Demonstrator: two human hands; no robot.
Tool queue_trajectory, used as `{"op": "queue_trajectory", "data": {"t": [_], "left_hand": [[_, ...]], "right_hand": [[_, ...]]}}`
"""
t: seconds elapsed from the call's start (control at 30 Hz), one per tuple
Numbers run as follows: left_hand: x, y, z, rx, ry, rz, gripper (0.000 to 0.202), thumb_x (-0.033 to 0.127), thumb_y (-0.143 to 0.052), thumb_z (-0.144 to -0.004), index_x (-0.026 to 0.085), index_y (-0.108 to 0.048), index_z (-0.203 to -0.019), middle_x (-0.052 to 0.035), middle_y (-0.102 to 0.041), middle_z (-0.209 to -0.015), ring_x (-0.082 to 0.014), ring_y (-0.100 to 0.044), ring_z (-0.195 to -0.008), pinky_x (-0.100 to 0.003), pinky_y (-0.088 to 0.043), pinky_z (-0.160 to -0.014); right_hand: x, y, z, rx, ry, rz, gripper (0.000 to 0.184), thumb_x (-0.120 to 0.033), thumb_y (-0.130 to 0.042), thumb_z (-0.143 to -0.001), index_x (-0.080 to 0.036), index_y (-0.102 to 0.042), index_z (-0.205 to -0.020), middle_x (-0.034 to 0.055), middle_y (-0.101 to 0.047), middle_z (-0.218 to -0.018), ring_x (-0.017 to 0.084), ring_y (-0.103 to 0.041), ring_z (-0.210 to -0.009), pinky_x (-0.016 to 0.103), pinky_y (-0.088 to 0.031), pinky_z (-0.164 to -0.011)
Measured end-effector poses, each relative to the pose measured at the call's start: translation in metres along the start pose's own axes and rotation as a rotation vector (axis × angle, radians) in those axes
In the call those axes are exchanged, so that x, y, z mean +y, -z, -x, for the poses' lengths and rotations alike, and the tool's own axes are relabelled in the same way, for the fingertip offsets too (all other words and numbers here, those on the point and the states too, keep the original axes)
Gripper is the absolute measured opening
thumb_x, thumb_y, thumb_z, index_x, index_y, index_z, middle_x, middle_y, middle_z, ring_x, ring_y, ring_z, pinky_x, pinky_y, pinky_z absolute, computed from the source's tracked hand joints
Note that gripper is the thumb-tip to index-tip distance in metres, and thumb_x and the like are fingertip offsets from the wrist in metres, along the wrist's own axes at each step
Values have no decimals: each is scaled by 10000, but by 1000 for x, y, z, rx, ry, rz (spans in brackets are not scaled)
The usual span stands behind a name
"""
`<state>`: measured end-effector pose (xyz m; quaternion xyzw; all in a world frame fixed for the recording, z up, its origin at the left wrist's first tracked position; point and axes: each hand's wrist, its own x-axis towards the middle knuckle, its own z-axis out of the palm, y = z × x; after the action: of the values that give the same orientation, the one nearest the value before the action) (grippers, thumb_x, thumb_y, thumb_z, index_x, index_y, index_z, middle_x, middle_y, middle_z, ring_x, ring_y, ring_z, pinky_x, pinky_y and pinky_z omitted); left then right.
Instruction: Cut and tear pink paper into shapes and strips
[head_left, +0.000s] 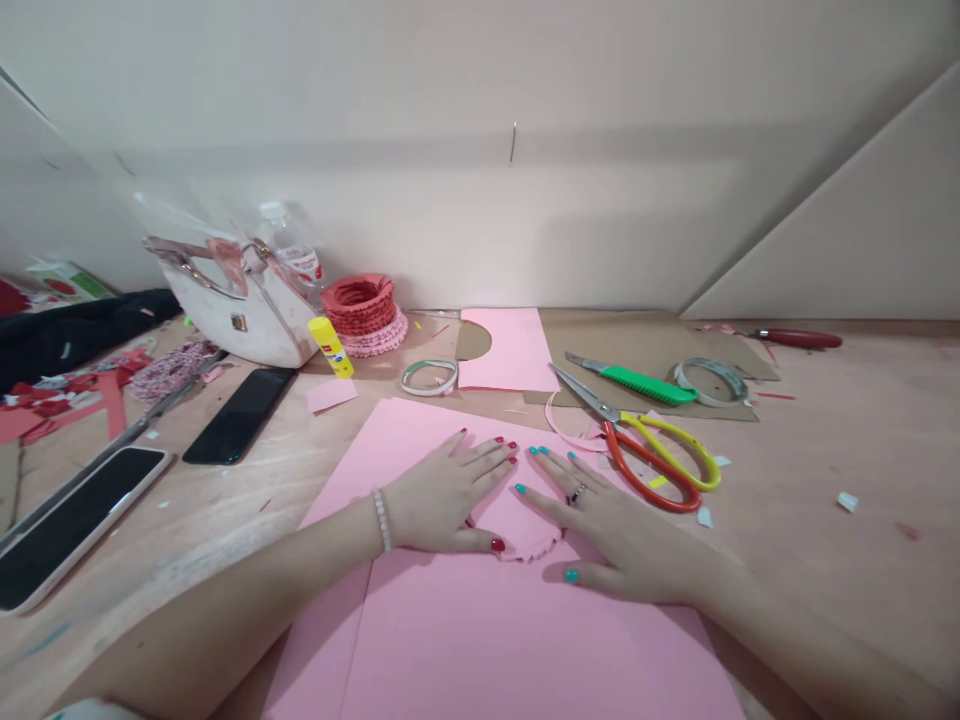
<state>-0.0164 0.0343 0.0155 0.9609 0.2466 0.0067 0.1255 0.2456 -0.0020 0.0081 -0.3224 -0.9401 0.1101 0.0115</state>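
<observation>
Pink sheets [525, 640] lie nearest; on them the left hand [442, 495] and right hand [615, 530] rest palm-down, fingers extended and gripping nothing, both touching the scalloped pink piece [517, 522] between them. Just beyond the right hand lie red-and-yellow scissors [611, 414], then a green cutter [645, 384]; past the left hand stands a yellow glue stick [331, 348].

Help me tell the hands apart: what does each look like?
The left hand has red nails and a bracelet of pale beads. The right hand has turquoise nails and a ring. Both forearms look sleeveless.
</observation>
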Motion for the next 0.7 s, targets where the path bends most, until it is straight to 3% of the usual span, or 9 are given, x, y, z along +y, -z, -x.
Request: {"op": "queue_trajectory", "data": {"t": [0.13,0.27,0.37,0.5,0.7], "left_hand": [[-4,0,2,-8,-24,10,872,694,-346,-813,119,-163,-1442,-133,-158,-1494,-267,-120,-1386,-493,-45,-1104],[-12,2,3,-30,-82,21,869,667,-427,-788,149,-181,-1441,-127,-167,-1495,-270,-146,-1380,-479,-66,-1108],[-13,3,3,-39,-72,26,848,639,-446,-790,160,-187,-1440,-119,-162,-1497,-268,-150,-1380,-469,-61,-1112],[-11,3,3,-39,-65,34,847,614,-461,-791,148,-183,-1441,-124,-143,-1500,-280,-144,-1380,-487,-53,-1107],[-13,6,4,-35,-54,77,849,630,-476,-778,194,-178,-1443,-100,-179,-1496,-270,-171,-1375,-481,-69,-1107]], "right_hand": [[-1,2,-2,11,-8,12,699,-537,-412,-869,-242,-163,-1452,141,-143,-1504,330,-137,-1364,574,-228,-1040],[-3,5,-3,32,-20,17,549,-365,-425,-886,-287,-296,-1415,100,-188,-1502,316,-182,-1357,554,-254,-1037],[-4,4,-3,41,-28,18,582,-294,-431,-870,-281,-264,-1427,89,-185,-1503,297,-165,-1364,528,-253,-1050],[-5,1,-3,48,-97,11,670,-375,-412,-877,-190,-139,-1461,130,-202,-1490,284,-201,-1356,488,-287,-1052],[-12,7,-5,54,-167,38,706,-502,-411,-855,-124,-260,-1432,163,-318,-1441,310,-301,-1316,494,-291,-1048]]}}
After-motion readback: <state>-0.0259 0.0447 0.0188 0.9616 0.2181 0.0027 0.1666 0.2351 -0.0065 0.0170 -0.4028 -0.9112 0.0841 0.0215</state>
